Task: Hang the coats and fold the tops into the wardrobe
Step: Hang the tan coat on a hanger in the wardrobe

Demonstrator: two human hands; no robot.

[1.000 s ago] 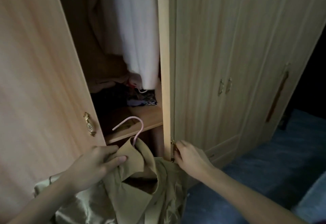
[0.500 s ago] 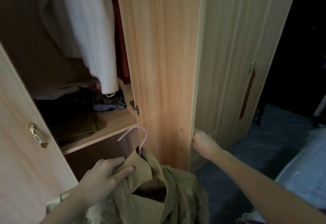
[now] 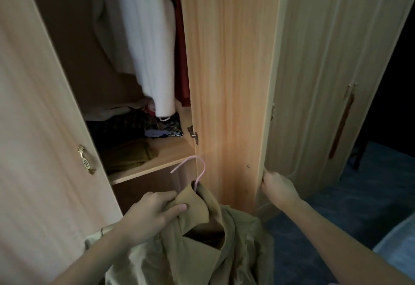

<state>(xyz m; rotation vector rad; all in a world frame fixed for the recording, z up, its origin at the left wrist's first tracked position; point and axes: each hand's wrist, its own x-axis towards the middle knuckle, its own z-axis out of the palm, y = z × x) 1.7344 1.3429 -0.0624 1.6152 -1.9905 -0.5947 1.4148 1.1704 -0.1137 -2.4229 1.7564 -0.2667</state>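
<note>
Since the earlier frames the right-hand wardrobe door (image 3: 226,82) has swung wide, so its inner face now shows and more of the hanging space lies open; the right hand has gone from the door's brass handle to its free edge.

Farthest left stands the left door (image 3: 33,127), open, with a small brass handle (image 3: 86,160). Beyond it, inside the wardrobe, a white garment (image 3: 152,44) hangs beside something dark red (image 3: 179,37). Below them the shelf (image 3: 170,150) carries a heap of patterned clothes (image 3: 143,125) and what looks like a folded olive top (image 3: 130,154), though the dimness makes that hard to judge.

Low in the middle, the left hand (image 3: 152,212) grips the collar of the khaki coat (image 3: 202,239), thumb on top and fingers tucked under the cloth. The coat sits on a pink hanger (image 3: 197,168) whose hook rises in front of the shelf edge, outside the wardrobe. A hinge (image 3: 193,135) shows on the open door just above.

To the right, the right hand (image 3: 277,187) curls its fingers round the door's edge. Behind it are closed doors (image 3: 325,71) with a long dark handle (image 3: 341,127), then blue floor (image 3: 359,199).
</note>
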